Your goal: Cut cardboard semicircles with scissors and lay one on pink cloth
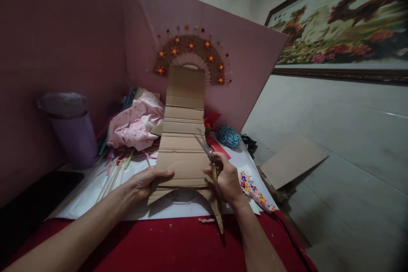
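A tall brown corrugated cardboard piece (183,136) with a rounded top and flared, pointed bottom stands upright in front of me. My left hand (145,182) grips its lower left edge, thumb across the front. My right hand (227,178) is closed on a pair of scissors (205,148), whose blades point up and left against the cardboard's right edge. Behind the cardboard's top, an arch-shaped brown decoration (191,49) with red flowers and coloured pins leans on the pink board.
White sheet (95,199) over a red cloth (172,242). Pink fabric bundle (135,125), thin wooden sticks (111,174), lilac bin (75,134) at left. Teal yarn ball (228,136) and patterned strip (255,191) at right. Flat cardboard (291,159) lies on the floor.
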`<state>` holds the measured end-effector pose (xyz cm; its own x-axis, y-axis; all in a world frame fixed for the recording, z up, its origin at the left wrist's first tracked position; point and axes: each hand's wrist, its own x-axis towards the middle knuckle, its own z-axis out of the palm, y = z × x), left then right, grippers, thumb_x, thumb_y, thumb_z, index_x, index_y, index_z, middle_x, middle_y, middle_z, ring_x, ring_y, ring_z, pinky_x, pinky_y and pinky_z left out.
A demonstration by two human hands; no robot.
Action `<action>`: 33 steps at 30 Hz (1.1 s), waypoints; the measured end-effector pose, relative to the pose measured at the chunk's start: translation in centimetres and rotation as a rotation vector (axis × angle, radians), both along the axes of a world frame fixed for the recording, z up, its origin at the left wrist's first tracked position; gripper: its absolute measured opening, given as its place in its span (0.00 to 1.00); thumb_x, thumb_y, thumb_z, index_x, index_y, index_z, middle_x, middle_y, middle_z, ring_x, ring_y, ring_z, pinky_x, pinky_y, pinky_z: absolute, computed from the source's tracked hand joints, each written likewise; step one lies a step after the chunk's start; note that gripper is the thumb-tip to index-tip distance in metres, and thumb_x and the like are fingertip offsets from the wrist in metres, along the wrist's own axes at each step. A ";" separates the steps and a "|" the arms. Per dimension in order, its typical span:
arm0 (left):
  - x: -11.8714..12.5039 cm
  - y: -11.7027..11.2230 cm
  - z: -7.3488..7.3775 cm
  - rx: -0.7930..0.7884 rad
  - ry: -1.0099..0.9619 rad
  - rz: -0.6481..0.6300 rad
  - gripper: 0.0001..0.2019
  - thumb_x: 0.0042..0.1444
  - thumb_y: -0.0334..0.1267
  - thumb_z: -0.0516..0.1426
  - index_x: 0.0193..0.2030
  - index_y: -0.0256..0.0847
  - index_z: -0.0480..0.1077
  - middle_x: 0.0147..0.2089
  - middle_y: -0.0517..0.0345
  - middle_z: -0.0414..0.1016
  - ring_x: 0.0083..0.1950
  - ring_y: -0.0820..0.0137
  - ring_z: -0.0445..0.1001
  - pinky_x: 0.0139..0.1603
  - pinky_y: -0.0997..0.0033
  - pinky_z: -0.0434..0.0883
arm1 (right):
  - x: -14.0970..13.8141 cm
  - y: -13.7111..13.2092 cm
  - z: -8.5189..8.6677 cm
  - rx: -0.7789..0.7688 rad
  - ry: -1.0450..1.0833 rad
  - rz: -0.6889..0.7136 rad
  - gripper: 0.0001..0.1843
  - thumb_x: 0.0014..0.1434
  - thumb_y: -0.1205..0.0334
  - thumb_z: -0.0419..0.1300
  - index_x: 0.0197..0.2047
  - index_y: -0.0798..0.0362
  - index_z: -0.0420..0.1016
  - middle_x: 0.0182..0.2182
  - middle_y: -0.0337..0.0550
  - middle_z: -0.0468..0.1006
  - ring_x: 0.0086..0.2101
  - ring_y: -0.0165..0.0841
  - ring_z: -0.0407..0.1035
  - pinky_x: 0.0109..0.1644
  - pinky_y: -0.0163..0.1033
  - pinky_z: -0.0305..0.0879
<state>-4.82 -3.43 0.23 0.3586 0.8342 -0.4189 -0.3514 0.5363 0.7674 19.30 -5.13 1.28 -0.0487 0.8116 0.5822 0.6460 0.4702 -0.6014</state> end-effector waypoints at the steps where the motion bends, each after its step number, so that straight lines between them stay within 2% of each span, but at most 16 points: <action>1: 0.0 0.0 0.0 0.000 -0.005 0.001 0.17 0.36 0.28 0.66 0.38 0.36 0.75 0.32 0.51 0.82 0.35 0.60 0.80 0.40 0.64 0.76 | -0.1 -0.2 0.2 -0.018 -0.063 0.103 0.20 0.52 0.65 0.62 0.49 0.49 0.67 0.38 0.41 0.78 0.35 0.35 0.73 0.39 0.37 0.66; 3: 0.0 0.1 -0.1 0.006 -0.009 0.002 0.15 0.37 0.26 0.65 0.37 0.35 0.75 0.31 0.51 0.82 0.33 0.61 0.79 0.38 0.64 0.77 | -0.3 -0.5 0.4 -0.017 -0.229 0.227 0.21 0.49 0.66 0.64 0.48 0.50 0.68 0.39 0.42 0.77 0.38 0.37 0.72 0.41 0.39 0.66; 5: 0.0 0.1 -0.2 0.011 -0.004 0.003 0.11 0.39 0.27 0.65 0.33 0.35 0.75 0.29 0.51 0.81 0.30 0.62 0.78 0.34 0.65 0.77 | -0.4 -0.6 0.5 0.025 -0.380 0.237 0.22 0.47 0.67 0.65 0.47 0.51 0.69 0.40 0.45 0.76 0.40 0.40 0.70 0.44 0.43 0.65; 7: 0.0 0.1 -0.2 0.023 0.001 0.007 0.10 0.39 0.27 0.64 0.32 0.35 0.74 0.28 0.51 0.81 0.27 0.62 0.78 0.31 0.64 0.76 | -0.5 -0.6 0.3 0.038 -0.433 0.231 0.23 0.47 0.67 0.66 0.48 0.52 0.69 0.40 0.46 0.76 0.41 0.41 0.69 0.45 0.45 0.64; 14: -0.1 0.0 -0.1 0.038 -0.063 -0.072 0.16 0.40 0.28 0.65 0.39 0.33 0.75 0.36 0.45 0.82 0.37 0.57 0.80 0.42 0.59 0.76 | 0.0 0.0 -0.2 0.001 -0.293 0.243 0.29 0.45 0.69 0.69 0.51 0.52 0.67 0.45 0.46 0.75 0.44 0.39 0.68 0.50 0.43 0.64; 21: -0.2 0.0 -0.4 0.074 -0.019 -0.029 0.17 0.38 0.28 0.66 0.39 0.33 0.75 0.34 0.47 0.82 0.34 0.58 0.79 0.40 0.59 0.76 | -0.1 -0.3 -0.1 -0.013 -0.329 0.232 0.28 0.46 0.70 0.67 0.51 0.51 0.67 0.43 0.45 0.76 0.44 0.40 0.69 0.49 0.43 0.64; 27: -0.2 -0.2 -0.2 0.066 -0.009 -0.050 0.18 0.38 0.29 0.66 0.40 0.34 0.75 0.35 0.48 0.82 0.34 0.58 0.79 0.38 0.61 0.76 | -0.1 -0.1 -0.1 -0.014 -0.322 0.232 0.28 0.46 0.68 0.69 0.51 0.51 0.67 0.43 0.45 0.76 0.43 0.40 0.69 0.48 0.44 0.65; 30: -0.1 0.1 -0.4 0.063 -0.004 -0.036 0.17 0.37 0.29 0.66 0.38 0.33 0.75 0.34 0.48 0.82 0.34 0.59 0.79 0.38 0.62 0.76 | -0.2 -0.1 -0.2 0.021 -0.288 0.235 0.30 0.45 0.66 0.70 0.51 0.51 0.67 0.43 0.46 0.75 0.43 0.41 0.68 0.48 0.46 0.65; 33: 0.0 0.4 -0.9 0.078 -0.012 -0.017 0.16 0.37 0.28 0.66 0.37 0.33 0.76 0.32 0.49 0.82 0.34 0.59 0.79 0.39 0.63 0.76 | -0.7 -0.4 -0.2 0.082 -0.255 0.247 0.27 0.48 0.67 0.67 0.51 0.51 0.67 0.41 0.47 0.74 0.42 0.40 0.68 0.46 0.45 0.65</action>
<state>-4.85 -3.06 -0.63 0.3781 0.8578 -0.3482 -0.3522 0.4811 0.8028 18.61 -5.53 1.10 -0.3895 0.7087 0.5883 0.6317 0.6704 -0.3893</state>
